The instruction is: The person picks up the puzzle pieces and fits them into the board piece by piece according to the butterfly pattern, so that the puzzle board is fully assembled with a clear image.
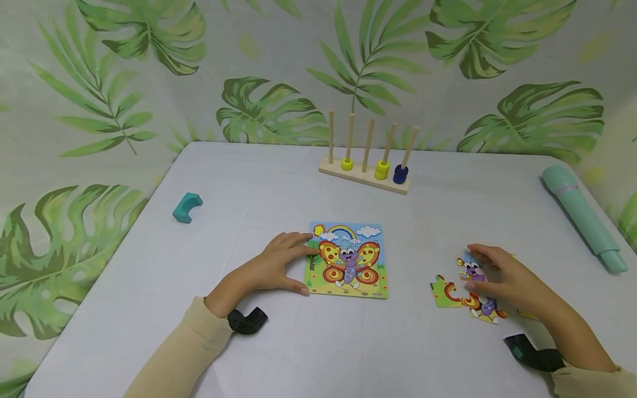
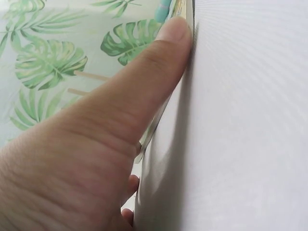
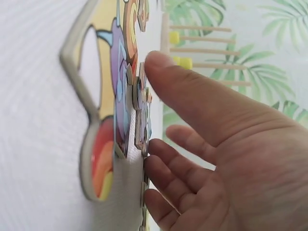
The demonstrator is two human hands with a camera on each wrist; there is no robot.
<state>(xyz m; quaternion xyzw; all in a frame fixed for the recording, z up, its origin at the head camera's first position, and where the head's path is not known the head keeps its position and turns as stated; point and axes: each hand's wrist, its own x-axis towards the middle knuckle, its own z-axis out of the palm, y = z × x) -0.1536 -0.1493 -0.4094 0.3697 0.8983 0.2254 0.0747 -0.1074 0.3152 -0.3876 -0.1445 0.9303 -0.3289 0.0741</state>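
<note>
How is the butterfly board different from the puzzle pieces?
The butterfly board is squarish; the puzzle pieces have knobbly edges. The board shows a whole butterfly; each piece shows a bit. The board lies by the left hand; the pieces by the right hand. Both are colourful.

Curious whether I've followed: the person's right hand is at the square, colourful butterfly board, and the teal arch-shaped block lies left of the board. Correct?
Not quite: the head view shows the left hand at the butterfly board; the right hand is by the loose, multicoloured puzzle pieces. You're right about the teal block.
</note>
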